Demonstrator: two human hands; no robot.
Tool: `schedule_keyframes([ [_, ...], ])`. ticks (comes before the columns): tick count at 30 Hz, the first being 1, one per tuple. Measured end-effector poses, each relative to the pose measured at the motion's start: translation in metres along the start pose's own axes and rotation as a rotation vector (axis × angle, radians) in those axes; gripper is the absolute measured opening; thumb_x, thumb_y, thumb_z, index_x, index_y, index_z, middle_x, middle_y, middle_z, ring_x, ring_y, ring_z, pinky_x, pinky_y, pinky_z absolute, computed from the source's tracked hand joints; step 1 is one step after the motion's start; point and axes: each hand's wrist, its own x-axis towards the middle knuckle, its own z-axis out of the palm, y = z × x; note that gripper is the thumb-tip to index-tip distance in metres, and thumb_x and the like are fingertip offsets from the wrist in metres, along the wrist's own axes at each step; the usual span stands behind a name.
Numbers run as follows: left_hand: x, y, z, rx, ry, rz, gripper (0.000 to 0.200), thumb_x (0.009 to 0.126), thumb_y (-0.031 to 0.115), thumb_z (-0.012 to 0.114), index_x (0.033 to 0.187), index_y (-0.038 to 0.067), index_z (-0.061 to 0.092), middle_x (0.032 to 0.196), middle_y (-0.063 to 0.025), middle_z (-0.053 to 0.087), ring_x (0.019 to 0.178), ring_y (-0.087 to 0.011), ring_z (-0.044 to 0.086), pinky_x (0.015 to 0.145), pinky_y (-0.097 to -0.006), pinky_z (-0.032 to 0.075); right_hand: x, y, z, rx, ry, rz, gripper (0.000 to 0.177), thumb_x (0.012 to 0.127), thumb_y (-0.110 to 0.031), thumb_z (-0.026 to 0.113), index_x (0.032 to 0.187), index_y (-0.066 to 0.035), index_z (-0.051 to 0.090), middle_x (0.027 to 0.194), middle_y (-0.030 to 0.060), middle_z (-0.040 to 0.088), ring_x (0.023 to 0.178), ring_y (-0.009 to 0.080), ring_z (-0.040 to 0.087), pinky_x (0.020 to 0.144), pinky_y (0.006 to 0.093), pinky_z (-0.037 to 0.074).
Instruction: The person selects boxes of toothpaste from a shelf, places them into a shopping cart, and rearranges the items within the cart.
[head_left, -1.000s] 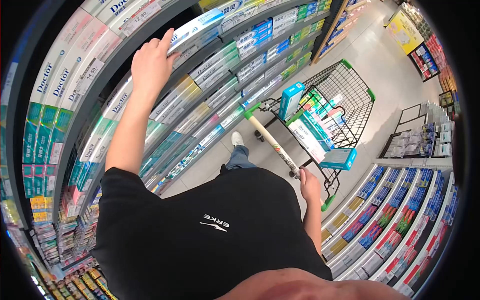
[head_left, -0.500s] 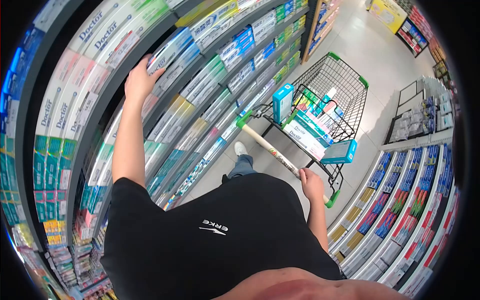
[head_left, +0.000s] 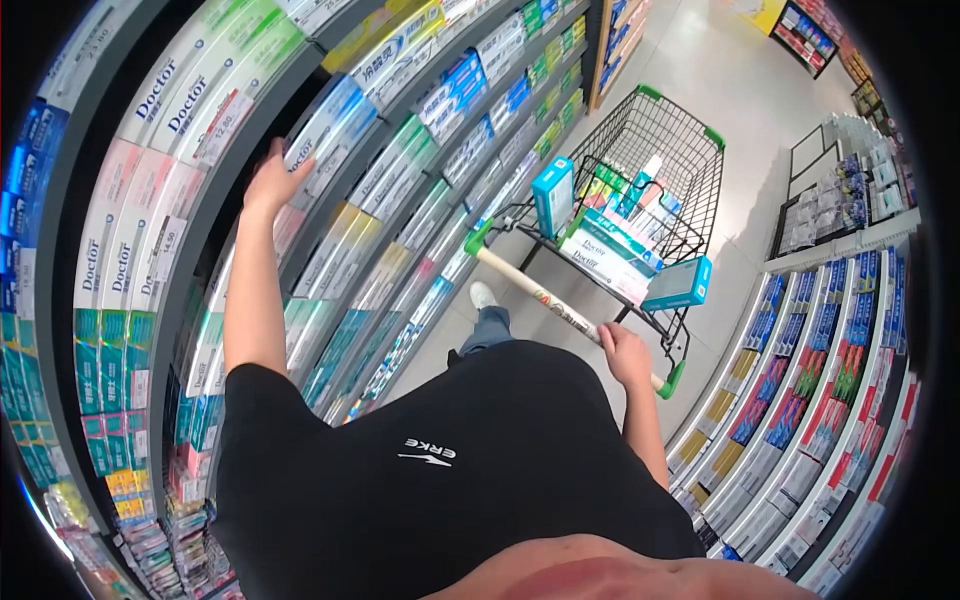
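Note:
On the left shelf, my left hand (head_left: 274, 187) is closed around the near end of a white-and-blue toothpaste box (head_left: 322, 128) lettered "Doctor". Its fingertips are partly hidden behind the box, and the thumb is on the near side. Similar boxes lie stacked beneath and beside it. My right hand (head_left: 627, 355) is wrapped round the pale handle (head_left: 535, 291) of a shopping cart, near its right end. In the wire cart (head_left: 690, 200), several toothpaste boxes (head_left: 607, 258) lie in the child-seat part. Blue panels sit at both sides of the cart's near end.
A tall shelf (head_left: 165, 200) of toothpaste curves along my left. Lower racks (head_left: 800, 400) of packaged goods stand at the right, with hanging packs (head_left: 850, 205) beyond. Tiled floor (head_left: 690, 50) runs ahead past the cart. My shoe (head_left: 482, 295) shows beside the cart.
My left hand and the toothpaste box have shifted slightly down and left in the picture. The view has shifted a little too. My right hand stays on the cart handle.

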Motion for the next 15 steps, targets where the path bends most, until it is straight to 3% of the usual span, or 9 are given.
schedule_keyframes([
  [6,0.016,0.021,-0.003,0.058,-0.028,-0.046,0.106,0.092,0.065,0.072,0.161,-0.006,0.037,0.151,-0.0323,0.057,0.141,-0.0421,0.058,0.115,-0.0483,0.048,-0.001,-0.003,-0.002,-0.022,-0.021,0.024,0.042,0.108,-0.049,0.054,0.113,-0.013,0.077,0.101,0.0186,0.077,0.096,0.0415,0.073,0.085,0.0533,0.056],
  [8,0.022,0.016,0.001,0.085,-0.006,0.002,0.110,0.092,0.068,0.071,0.159,-0.013,0.037,0.147,-0.0363,0.058,0.136,-0.0431,0.061,0.112,-0.0467,0.051,0.002,-0.003,-0.002,-0.023,-0.003,0.015,0.042,0.108,-0.049,0.054,0.113,-0.014,0.077,0.100,0.0185,0.077,0.096,0.0414,0.073,0.084,0.0534,0.056],
  [12,0.021,0.012,0.001,0.087,0.006,0.011,0.103,0.092,0.066,0.071,0.156,-0.009,0.044,0.145,-0.0337,0.061,0.137,-0.0425,0.061,0.112,-0.0483,0.050,0.005,-0.004,0.004,-0.018,-0.014,0.028,0.045,0.108,-0.051,0.053,0.112,-0.014,0.078,0.100,0.0186,0.077,0.096,0.0416,0.073,0.085,0.0536,0.056],
  [15,0.020,0.016,0.002,0.069,0.002,0.040,0.094,0.091,0.065,0.073,0.144,-0.010,0.054,0.127,-0.0344,0.070,0.123,-0.0453,0.069,0.103,-0.0510,0.055,0.005,0.002,0.004,-0.029,-0.032,0.038,0.048,0.108,-0.053,0.051,0.110,-0.013,0.078,0.100,0.0187,0.077,0.097,0.0418,0.073,0.085,0.0540,0.056],
])
